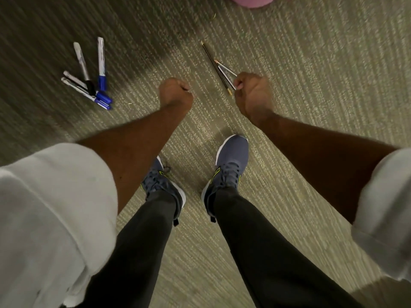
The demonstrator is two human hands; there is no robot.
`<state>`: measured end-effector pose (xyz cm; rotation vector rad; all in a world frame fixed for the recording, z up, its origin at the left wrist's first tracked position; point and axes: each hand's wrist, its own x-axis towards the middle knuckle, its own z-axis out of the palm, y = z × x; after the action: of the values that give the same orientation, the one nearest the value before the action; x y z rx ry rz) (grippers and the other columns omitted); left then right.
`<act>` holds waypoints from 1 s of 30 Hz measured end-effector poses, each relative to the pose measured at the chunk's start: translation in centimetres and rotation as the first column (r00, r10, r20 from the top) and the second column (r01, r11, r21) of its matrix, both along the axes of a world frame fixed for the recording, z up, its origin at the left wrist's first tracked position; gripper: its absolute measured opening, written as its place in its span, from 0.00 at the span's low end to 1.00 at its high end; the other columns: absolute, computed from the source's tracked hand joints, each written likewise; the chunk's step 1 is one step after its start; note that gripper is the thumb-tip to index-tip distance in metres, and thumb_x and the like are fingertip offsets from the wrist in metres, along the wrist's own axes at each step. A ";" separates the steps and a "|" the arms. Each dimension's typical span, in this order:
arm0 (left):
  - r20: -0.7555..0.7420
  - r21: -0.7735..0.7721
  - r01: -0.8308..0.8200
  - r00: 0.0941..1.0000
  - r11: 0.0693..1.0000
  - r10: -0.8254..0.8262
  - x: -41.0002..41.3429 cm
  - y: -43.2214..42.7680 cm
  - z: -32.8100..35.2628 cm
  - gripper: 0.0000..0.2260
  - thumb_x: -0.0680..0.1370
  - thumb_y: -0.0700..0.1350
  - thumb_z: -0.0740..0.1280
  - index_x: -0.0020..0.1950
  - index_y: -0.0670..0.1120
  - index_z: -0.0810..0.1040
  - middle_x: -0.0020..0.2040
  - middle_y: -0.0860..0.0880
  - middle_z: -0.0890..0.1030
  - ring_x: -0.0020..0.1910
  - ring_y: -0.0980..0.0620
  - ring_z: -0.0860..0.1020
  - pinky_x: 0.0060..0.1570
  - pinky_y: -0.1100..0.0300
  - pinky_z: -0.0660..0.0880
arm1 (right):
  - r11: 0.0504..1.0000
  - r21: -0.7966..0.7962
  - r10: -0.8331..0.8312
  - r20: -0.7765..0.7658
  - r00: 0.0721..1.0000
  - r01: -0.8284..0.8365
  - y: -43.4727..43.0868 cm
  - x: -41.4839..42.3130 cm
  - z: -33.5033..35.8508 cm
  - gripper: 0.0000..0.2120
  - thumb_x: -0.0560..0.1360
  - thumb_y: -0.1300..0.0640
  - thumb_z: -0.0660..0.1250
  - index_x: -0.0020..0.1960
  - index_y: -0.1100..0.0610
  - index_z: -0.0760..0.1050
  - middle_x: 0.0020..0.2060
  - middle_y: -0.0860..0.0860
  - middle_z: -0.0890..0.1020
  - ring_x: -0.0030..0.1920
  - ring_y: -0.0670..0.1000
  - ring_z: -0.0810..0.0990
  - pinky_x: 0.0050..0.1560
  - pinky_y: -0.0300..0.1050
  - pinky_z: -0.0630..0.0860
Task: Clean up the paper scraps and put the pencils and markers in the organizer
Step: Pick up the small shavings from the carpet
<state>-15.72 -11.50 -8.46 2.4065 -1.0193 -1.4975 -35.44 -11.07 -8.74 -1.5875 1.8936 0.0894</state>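
Note:
Several markers [89, 74] with blue and black caps lie in a loose fan on the green carpet at the upper left. A dark pencil [214, 65] lies on the carpet near the middle. My right hand [252, 94] is closed around the ends of two pale pencils [225, 70], whose tips point up and left beside the dark pencil. My left hand [175, 92] is a closed fist with nothing visible in it, hanging between the markers and the pencils. No organizer or paper scraps are in view.
A pink object [253, 1] shows at the top edge. My two grey shoes [229, 167] stand on the carpet below the hands. A few tiny bits of debris [214, 16] dot the carpet.

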 end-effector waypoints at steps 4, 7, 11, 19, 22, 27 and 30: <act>0.077 0.058 -0.098 0.993 0.994 0.093 1.7 2.0 -2.9 0.17 0.71 0.41 0.79 0.57 0.39 0.80 0.57 0.42 0.83 0.54 0.47 0.83 0.48 0.60 0.82 | 0.999 -0.032 0.043 0.037 0.998 -0.042 0.6 2.3 -2.4 0.11 0.77 0.61 0.60 0.53 0.55 0.79 0.48 0.53 0.83 0.45 0.53 0.82 0.47 0.50 0.81; 0.094 0.017 -0.113 0.989 0.993 0.111 2.3 3.3 -5.0 0.17 0.69 0.43 0.80 0.54 0.39 0.81 0.52 0.44 0.85 0.47 0.51 0.84 0.34 0.68 0.77 | 0.996 -0.067 0.061 0.059 0.996 -0.057 0.1 3.5 -4.0 0.10 0.77 0.61 0.59 0.54 0.55 0.78 0.46 0.52 0.80 0.44 0.52 0.79 0.47 0.51 0.79; 0.048 -0.112 -0.066 0.996 0.992 0.072 1.4 3.8 -6.4 0.13 0.71 0.43 0.79 0.53 0.41 0.84 0.48 0.47 0.86 0.42 0.55 0.84 0.33 0.71 0.77 | 0.990 -0.141 0.024 0.078 0.997 -0.013 -2.1 4.7 -5.4 0.09 0.78 0.64 0.59 0.51 0.57 0.78 0.44 0.51 0.79 0.40 0.50 0.77 0.37 0.45 0.73; 0.298 -0.251 0.461 0.873 0.851 -0.385 3.4 4.4 -7.2 0.07 0.82 0.42 0.66 0.55 0.44 0.83 0.55 0.47 0.81 0.46 0.58 0.75 0.45 0.67 0.74 | 0.975 -0.209 0.091 0.069 0.993 -0.075 -7.1 6.4 -6.1 0.09 0.81 0.58 0.63 0.57 0.55 0.80 0.53 0.53 0.82 0.49 0.51 0.83 0.51 0.49 0.83; 0.301 -0.261 0.541 0.832 0.799 -0.465 3.7 4.7 -7.2 0.08 0.81 0.41 0.65 0.57 0.45 0.82 0.58 0.48 0.78 0.49 0.58 0.72 0.50 0.64 0.76 | 0.957 -0.287 0.070 0.060 0.996 -0.050 -8.4 6.8 -6.7 0.11 0.80 0.57 0.65 0.61 0.56 0.79 0.58 0.53 0.80 0.52 0.47 0.79 0.52 0.32 0.78; 0.288 -0.288 0.595 0.801 0.750 -0.525 4.4 4.1 -7.9 0.06 0.78 0.39 0.67 0.53 0.44 0.83 0.54 0.49 0.78 0.44 0.57 0.73 0.49 0.61 0.80 | 0.946 -0.271 -0.136 0.174 0.975 0.180 -11.4 7.2 -7.0 0.14 0.80 0.65 0.61 0.65 0.62 0.75 0.56 0.55 0.79 0.54 0.50 0.79 0.55 0.33 0.77; 0.265 -0.312 0.561 0.827 0.767 -0.497 4.5 3.9 -8.4 0.06 0.78 0.40 0.69 0.53 0.44 0.83 0.53 0.49 0.80 0.44 0.56 0.76 0.48 0.62 0.81 | 0.928 -0.219 -0.229 0.309 0.923 0.303 -12.5 7.2 -7.2 0.10 0.80 0.69 0.59 0.57 0.60 0.74 0.51 0.55 0.77 0.52 0.52 0.76 0.59 0.51 0.80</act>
<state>-11.21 -7.57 -16.88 2.0776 -1.9601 -1.0734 -28.21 -23.53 -15.93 -1.3981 1.9327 -0.4999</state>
